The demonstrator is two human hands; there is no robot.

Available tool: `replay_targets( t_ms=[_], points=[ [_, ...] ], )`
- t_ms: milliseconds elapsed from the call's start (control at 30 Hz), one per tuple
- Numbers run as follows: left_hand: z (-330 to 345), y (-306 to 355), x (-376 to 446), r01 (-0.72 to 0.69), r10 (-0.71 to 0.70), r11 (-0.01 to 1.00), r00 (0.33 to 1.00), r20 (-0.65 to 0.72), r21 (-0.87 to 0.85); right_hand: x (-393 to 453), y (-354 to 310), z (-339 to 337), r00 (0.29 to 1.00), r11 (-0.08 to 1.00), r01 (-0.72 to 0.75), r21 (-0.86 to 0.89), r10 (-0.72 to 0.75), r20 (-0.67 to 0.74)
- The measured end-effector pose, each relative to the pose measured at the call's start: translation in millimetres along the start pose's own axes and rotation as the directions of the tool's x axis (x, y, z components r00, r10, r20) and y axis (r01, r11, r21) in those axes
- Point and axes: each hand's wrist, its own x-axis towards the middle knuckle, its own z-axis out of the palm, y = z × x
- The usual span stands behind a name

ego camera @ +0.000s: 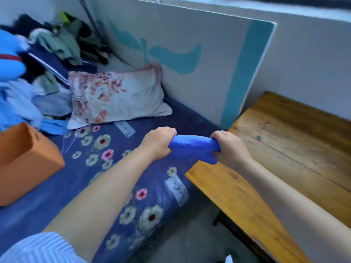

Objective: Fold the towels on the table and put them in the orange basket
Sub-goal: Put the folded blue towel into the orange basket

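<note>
Blue terry cloth, bunched into a thick roll, is the towel [193,147] in hand: the left hand [158,142] has its grip clamped round one end and the right hand [230,148] is clamped round the other, a loose corner hanging below near the right fist. The towel is held in the air over the gap between the bed [91,179] and the wooden desk [284,149], touching neither. The orange basket [28,164] stands on the bed well to the left, its mouth open upward.

Judging by the compact bundle and its place off the desk, the folding of this towel looks done or nearly so, and the carry to the basket is the step in hand. The next move calls for swinging both arms left across the bed, keeping the roll tight so the hanging corner does not unfurl, then lowering it through the basket's opening.

White patches on the bed cover [176,188] bear handwriting-style script, too blurred to read; the same goes for the faint lettering on the floral pillow [117,97].
</note>
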Motion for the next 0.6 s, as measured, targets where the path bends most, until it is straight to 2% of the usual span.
replay_targets(
  t_ms=[133,267,367,467,600],
  points=[
    [-14.6,-113.0,-112.8,0.183,-0.183,0.983,0.982,-0.036,0.002,14.7,-136.2,35.8,0.979,0.979,0.199,0.041,-0.2,0.045],
    [-22.4,-206.4,-238.6,0.33,-0.331,0.943,0.943,-0.031,-0.034,8.2,-269.6,74.5,0.907,0.911,0.41,0.049,-0.413,0.087],
    [-26.9,-248.9,-307.9,0.415,-0.418,0.908,0.907,-0.051,-0.058,2.1,-343.5,92.2,0.848,0.857,0.513,0.048,-0.515,0.123],
    [-28.9,-291.3,-378.1,0.529,-0.536,0.844,0.841,-0.077,-0.092,-4.0,-422.1,113.8,0.766,0.78,0.619,0.094,-0.625,0.149],
    [-30.8,-332.5,-430.9,0.619,-0.625,0.781,0.773,-0.111,-0.086,-2.8,-492.2,131.1,0.681,0.699,0.698,0.159,-0.715,0.154]
  ],
)
